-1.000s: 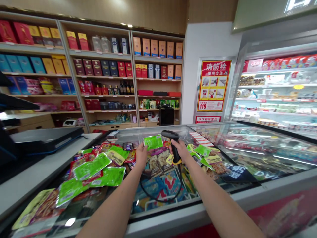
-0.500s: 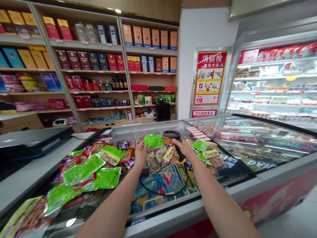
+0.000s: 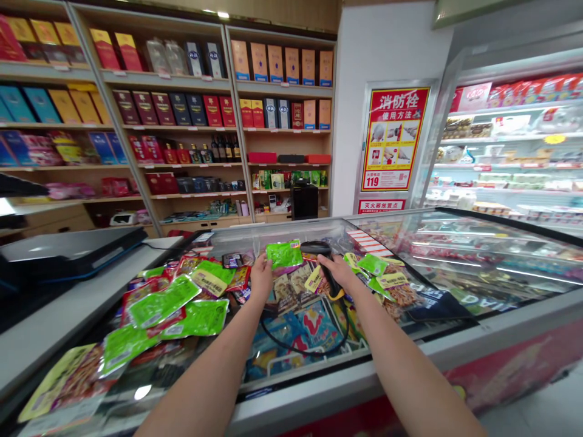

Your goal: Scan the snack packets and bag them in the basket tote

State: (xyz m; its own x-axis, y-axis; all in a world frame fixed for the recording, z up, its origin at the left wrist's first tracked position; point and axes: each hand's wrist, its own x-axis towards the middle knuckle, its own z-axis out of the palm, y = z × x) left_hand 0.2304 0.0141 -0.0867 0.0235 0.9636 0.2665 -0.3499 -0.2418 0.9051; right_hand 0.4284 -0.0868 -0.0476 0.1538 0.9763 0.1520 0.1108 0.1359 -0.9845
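Several packets [image 3: 164,300] are lying well left of the scanner [image 3: 330,280]. Just left of it, the left hand [image 3: 261,278] is pinching a green packet [image 3: 283,254] by its left edge, near the scanner's head; the right hand [image 3: 339,271] is gripping the scanner's handle. Other packets [image 3: 373,264] are lying right of the scanner. Holding the green packet flat and squared to the head is probably giving the best alignment. Compared with one second earlier, the handle is appearing more slanted, and a yellow packet [image 3: 314,278] beneath the head is showing more fully.
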